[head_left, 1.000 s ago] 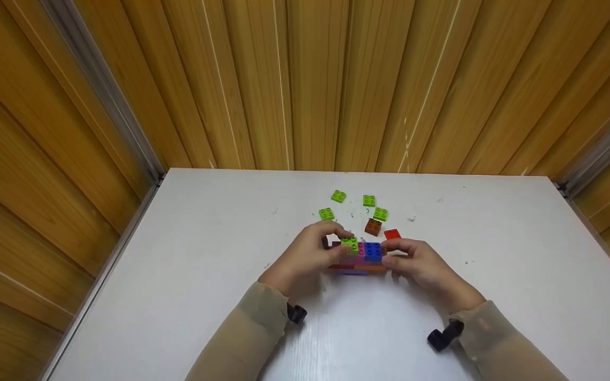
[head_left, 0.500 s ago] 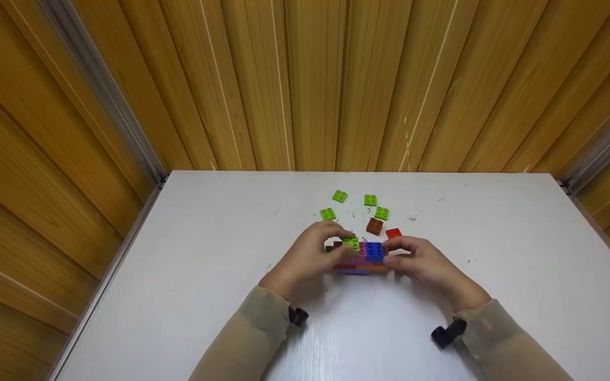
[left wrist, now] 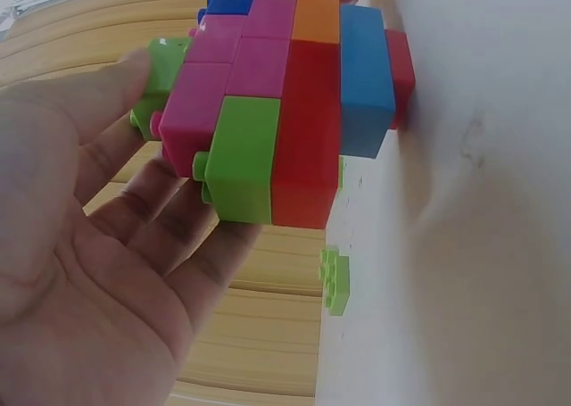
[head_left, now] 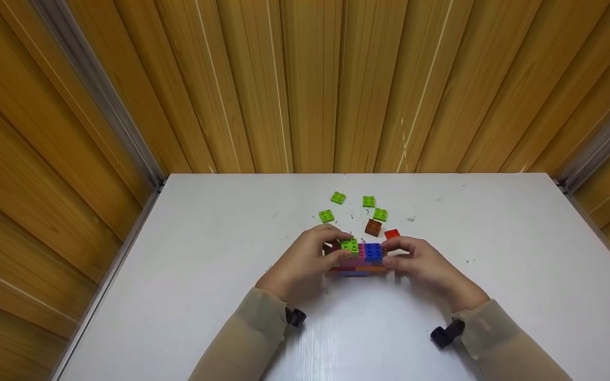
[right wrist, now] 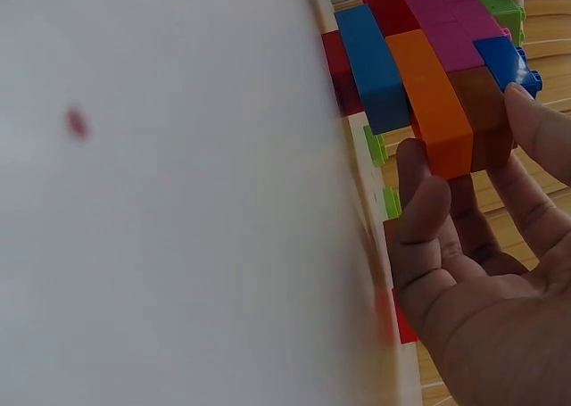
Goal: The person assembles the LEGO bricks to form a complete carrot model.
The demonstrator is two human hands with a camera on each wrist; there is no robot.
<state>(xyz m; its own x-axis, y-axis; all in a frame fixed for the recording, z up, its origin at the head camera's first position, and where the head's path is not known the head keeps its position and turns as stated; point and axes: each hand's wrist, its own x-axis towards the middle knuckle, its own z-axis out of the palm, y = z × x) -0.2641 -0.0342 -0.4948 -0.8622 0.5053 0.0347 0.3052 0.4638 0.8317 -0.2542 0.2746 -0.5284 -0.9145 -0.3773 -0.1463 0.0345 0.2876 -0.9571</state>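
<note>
A layered structure of toy bricks stands on the white table, red at the bottom, then light blue, then red and orange, with magenta, green and brown above. My left hand pinches a light green brick on its top left, thumb in front and index finger behind. The thumb lies against that brick in the left wrist view. At the opposite end my right hand holds a blue brick on top, thumb at the near side. Its other fingers curl beside the orange brick and the brown brick.
Behind the structure lie several loose light green bricks, a brown brick and a red brick. Wood-patterned panels enclose the back and sides of the white table.
Both hands keep their places on the bricks. The left fingers shift very slightly at the light green brick, and the head view moves a little.
</note>
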